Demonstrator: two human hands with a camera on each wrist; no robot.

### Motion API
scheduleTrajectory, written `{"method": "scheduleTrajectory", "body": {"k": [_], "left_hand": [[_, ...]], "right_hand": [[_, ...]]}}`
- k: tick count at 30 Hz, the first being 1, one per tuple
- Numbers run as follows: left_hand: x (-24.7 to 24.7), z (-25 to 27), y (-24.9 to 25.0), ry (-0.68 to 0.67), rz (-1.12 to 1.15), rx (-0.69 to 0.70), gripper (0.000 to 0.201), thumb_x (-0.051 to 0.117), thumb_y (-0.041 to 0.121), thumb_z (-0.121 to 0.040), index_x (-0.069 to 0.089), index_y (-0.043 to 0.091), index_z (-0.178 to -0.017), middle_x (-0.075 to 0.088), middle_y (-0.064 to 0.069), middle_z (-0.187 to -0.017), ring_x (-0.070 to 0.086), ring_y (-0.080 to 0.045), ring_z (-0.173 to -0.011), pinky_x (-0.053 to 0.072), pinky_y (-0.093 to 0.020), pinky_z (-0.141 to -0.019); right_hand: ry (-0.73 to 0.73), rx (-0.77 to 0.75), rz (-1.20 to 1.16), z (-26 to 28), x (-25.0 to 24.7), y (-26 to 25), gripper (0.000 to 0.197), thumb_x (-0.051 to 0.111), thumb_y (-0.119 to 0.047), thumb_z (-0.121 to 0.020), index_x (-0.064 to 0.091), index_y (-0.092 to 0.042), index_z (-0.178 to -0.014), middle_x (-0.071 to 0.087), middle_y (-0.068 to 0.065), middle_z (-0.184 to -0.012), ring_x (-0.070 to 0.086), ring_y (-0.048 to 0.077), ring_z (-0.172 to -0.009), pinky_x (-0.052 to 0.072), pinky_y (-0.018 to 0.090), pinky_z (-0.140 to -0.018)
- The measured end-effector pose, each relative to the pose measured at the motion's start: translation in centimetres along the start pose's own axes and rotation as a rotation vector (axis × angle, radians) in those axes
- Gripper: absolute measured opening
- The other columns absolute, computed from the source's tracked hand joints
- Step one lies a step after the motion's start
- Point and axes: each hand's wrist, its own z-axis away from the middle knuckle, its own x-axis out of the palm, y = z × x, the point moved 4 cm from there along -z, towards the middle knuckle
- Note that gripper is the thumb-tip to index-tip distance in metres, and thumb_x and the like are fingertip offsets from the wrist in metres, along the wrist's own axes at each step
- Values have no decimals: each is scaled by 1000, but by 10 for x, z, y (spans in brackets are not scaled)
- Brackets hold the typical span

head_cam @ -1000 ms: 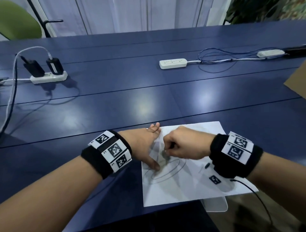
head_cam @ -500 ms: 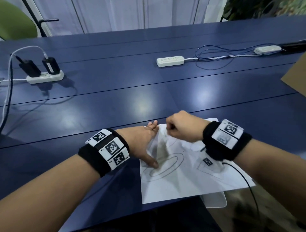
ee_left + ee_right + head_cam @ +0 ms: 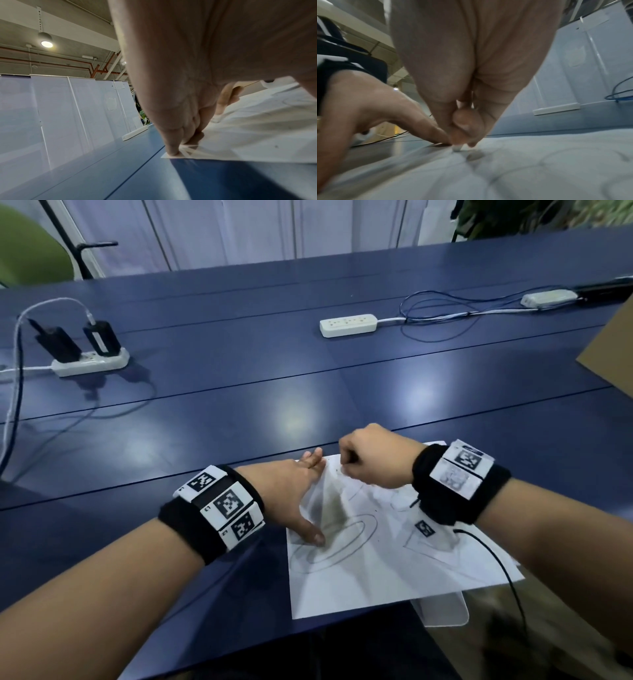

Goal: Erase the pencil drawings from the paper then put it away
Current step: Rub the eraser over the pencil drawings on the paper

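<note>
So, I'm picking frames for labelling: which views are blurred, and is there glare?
Right wrist view: motion blur smears the paper and the right hand pinching the eraser. Left wrist view: mostly sharp. Head view: sharp, with soft glare patches on the table.

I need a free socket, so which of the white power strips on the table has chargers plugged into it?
The left power strip, carrying two black chargers. The middle strip shows bare sockets.
</note>
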Motion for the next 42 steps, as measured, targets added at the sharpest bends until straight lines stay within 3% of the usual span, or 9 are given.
{"method": "scheduleTrajectory", "body": {"k": [5,9,11,16,22,27,33,38,42], "left_hand": [[2,-1,0,3,8,-6,133,74,67,-67,-9,12,-156,-18,-2,-162,5,-13,-150,10,-20,-117],[1,0,0,5,-5,-2,135,74,70,-66,-7,11,-156,-19,-1,-161,0,-11,-150,10,-25,-121],[1,0,0,-2,-2,-5,135,74,69,-66,-7,11,-156,-20,0,-161,-1,-11,-150,10,-25,-121],[1,-1,0,4,6,-4,133,75,67,-68,-9,10,-155,-19,-3,-161,-1,-13,-150,8,-22,-120],[0,1,0,4,6,-6,132,74,67,-68,-8,11,-156,-19,-1,-162,-1,-11,-150,8,-22,-118],[0,0,1,-5,7,-7,132,74,66,-69,-10,10,-155,-21,-2,-161,-2,-13,-150,7,-22,-118],[0,1,1,-1,-5,-6,133,73,69,-68,-8,11,-156,-20,-1,-161,-1,-12,-150,9,-22,-118],[1,0,1,7,8,-9,133,75,67,-68,-8,11,-156,-19,-3,-162,0,-12,-150,8,-21,-118],[0,0,1,7,8,-4,134,75,67,-67,-7,10,-156,-18,-3,-162,2,-13,-150,10,-22,-119]], "right_hand": [[-202,-137,-73,22,18,-21,12,64,-23,-83,62,-19,-73,58,-20,-48,55,-2,-50,37,10,-50],[-4,7,35,1,0,3,11,55,-17,-85,64,-12,-82,69,-1,-73,59,17,-70,40,20,-57],[-5,22,26,0,-1,7,11,53,-16,-85,63,-11,-81,67,0,-69,58,18,-67,41,21,-54],[-246,-108,-68,25,16,-18,12,63,-23,-85,59,-20,-74,57,-18,-47,55,-3,-48,38,10,-51],[16,46,63,0,-2,12,12,53,-19,-86,63,-12,-82,67,1,-78,58,20,-78,34,24,-60],[-136,-115,26,21,14,-11,13,60,-22,-85,59,-19,-73,50,-14,-56,46,7,-59,32,18,-57],[35,84,64,-5,-2,22,13,53,-20,-87,62,-12,-85,67,1,-82,59,22,-83,40,27,-64],[-115,-143,-8,19,20,-13,11,60,-22,-82,57,-23,-72,57,-12,-64,48,6,-60,32,16,-54],[-47,-119,64,5,14,-7,8,57,-19,-84,62,-19,-77,65,-7,-74,52,13,-68,33,21,-61]]}}
